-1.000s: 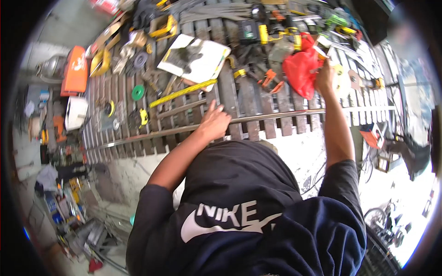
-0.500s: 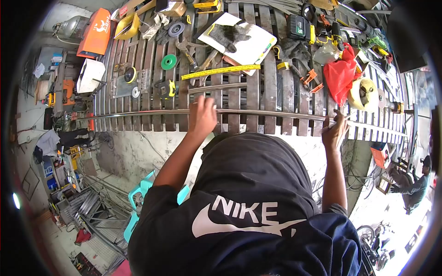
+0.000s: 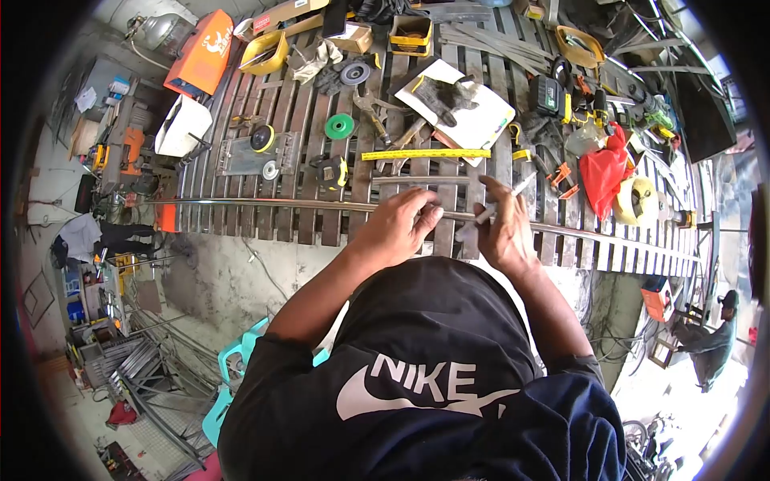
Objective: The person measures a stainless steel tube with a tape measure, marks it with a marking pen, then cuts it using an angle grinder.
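While the right hand pinches a slim white stick near the frame's centre, the left hand curls over the long metal rod, its grip hard to tell; steadying that rod would help. Around them spreads a cluttered slatted tabletop, with a turquoise seat on the workshop floor, lower left.

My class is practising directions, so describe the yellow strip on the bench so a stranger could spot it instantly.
On the slatted bench, find the white papers with a dark glove on top. By their near corner, running left to right, lies the yellow strip. It is long and straight with dark markings, unlike the chunky black-and-yellow tape measure to its left.
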A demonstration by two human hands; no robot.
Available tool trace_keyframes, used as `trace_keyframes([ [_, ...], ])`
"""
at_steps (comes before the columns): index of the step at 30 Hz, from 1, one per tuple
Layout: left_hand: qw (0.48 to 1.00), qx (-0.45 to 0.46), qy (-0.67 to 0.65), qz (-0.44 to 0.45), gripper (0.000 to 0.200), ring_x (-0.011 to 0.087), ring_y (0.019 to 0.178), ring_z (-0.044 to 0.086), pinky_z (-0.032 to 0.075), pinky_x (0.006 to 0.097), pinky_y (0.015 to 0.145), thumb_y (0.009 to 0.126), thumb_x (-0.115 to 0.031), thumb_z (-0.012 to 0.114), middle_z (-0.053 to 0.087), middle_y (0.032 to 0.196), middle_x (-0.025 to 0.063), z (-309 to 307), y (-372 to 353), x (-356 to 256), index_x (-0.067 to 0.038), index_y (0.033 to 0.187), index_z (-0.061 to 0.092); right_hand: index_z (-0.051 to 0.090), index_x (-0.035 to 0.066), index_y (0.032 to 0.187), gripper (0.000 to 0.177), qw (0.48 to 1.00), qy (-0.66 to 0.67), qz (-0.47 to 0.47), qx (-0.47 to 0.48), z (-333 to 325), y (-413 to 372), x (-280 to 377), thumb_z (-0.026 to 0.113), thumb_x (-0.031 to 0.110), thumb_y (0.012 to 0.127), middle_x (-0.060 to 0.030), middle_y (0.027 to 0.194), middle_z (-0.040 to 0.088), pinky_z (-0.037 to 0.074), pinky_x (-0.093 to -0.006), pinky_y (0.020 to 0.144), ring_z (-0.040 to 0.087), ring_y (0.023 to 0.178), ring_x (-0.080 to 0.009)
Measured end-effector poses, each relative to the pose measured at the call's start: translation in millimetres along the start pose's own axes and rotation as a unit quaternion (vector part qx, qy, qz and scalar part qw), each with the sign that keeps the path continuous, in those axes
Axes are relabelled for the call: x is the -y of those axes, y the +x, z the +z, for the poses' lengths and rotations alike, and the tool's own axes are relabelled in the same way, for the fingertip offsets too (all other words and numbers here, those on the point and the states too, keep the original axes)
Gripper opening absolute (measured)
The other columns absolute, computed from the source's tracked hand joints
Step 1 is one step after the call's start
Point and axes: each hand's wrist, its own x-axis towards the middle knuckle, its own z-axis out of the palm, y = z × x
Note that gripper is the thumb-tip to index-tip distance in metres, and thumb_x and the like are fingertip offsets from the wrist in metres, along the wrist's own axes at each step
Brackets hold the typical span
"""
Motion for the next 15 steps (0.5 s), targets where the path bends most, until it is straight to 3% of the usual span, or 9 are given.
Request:
trace_keyframes([
  [3,1.000,0.011,-0.015,0.007,0.034,0.0222,0.078,0.071,0.057,0.0365,0.070,0.106,-0.029,0.076,0.073,0.107,0.0144,-14,7,-19,0.000,0.121,0.069,0.047,-0.004,0.151,0.061,1.000,0.002,-0.019,-0.006,5,24,23,0.067,-0.005,0.094,-0.0277,0.140,0.064,0.050,-0.0548,0.100,0.066,0.112,-0.0444],
  [4,1.000,0.019,-0.023,-0.004,0.036,0.0224,0.077,0.070,0.057,0.0371,0.069,0.105,-0.030,0.077,0.073,0.107,0.0146,-22,5,-25,0.001,0.121,0.069,0.050,-0.003,0.128,0.040,1.000,-0.011,-0.023,-0.001,7,29,26,0.067,-0.001,0.092,-0.0293,0.141,0.064,0.046,-0.0561,0.102,0.066,0.119,-0.0450],
  [5,1.000,0.008,-0.012,0.017,0.040,0.0219,0.073,0.069,0.057,0.0384,0.068,0.104,-0.033,0.078,0.073,0.106,0.0133,-26,4,-32,0.002,0.122,0.069,0.050,-0.003,0.129,0.040,0.999,-0.025,-0.033,-0.006,8,34,33,0.067,0.000,0.092,-0.0286,0.139,0.064,0.046,-0.0554,0.102,0.066,0.118,-0.0452],
  [9,0.999,0.006,0.035,0.037,0.024,0.0409,0.074,0.067,0.055,0.0458,0.070,0.114,-0.024,0.060,0.067,0.089,0.0244,-10,-7,-19,-0.001,0.112,0.066,0.051,-0.003,0.127,0.037,0.992,-0.082,-0.091,-0.016,15,45,46,0.065,0.000,0.094,-0.0254,0.127,0.065,0.044,-0.0545,0.100,0.065,0.111,-0.0444],
  [12,0.989,0.076,-0.115,-0.050,0.028,0.0327,0.072,0.068,0.054,0.0411,0.068,0.118,-0.027,0.053,0.067,0.085,0.0166,-20,-11,-16,-0.001,0.110,0.063,0.051,-0.002,0.125,0.036,0.991,-0.113,-0.049,-0.049,11,56,52,0.064,-0.001,0.092,-0.0222,0.114,0.064,0.043,-0.0548,0.098,0.062,0.106,-0.0417],
  [13,0.950,0.151,-0.240,-0.127,0.031,0.0223,0.072,0.068,0.053,0.0357,0.066,0.122,-0.026,0.045,0.065,0.083,0.0083,-20,-14,-7,-0.002,0.109,0.060,0.051,-0.001,0.122,0.035,0.989,-0.130,-0.010,-0.064,6,63,56,0.064,-0.002,0.090,-0.0209,0.106,0.063,0.042,-0.0555,0.096,0.061,0.102,-0.0393],
  [14,0.934,0.156,-0.288,-0.143,0.032,0.0199,0.072,0.068,0.053,0.0344,0.066,0.123,-0.026,0.043,0.064,0.083,0.0068,-20,-18,-4,-0.003,0.108,0.059,0.050,-0.002,0.123,0.037,0.991,-0.121,0.013,-0.047,-7,67,56,0.063,-0.004,0.088,-0.0215,0.102,0.064,0.044,-0.0559,0.095,0.062,0.101,-0.0426],
  [15,0.916,0.159,-0.333,-0.158,0.033,0.0175,0.071,0.067,0.053,0.0331,0.066,0.123,-0.026,0.041,0.063,0.083,0.0053,-22,-21,-3,-0.003,0.107,0.058,0.051,-0.002,0.124,0.033,0.993,-0.104,0.016,-0.057,-13,69,51,0.064,-0.003,0.094,-0.0230,0.106,0.066,0.047,-0.0540,0.089,0.064,0.095,-0.0427],
])
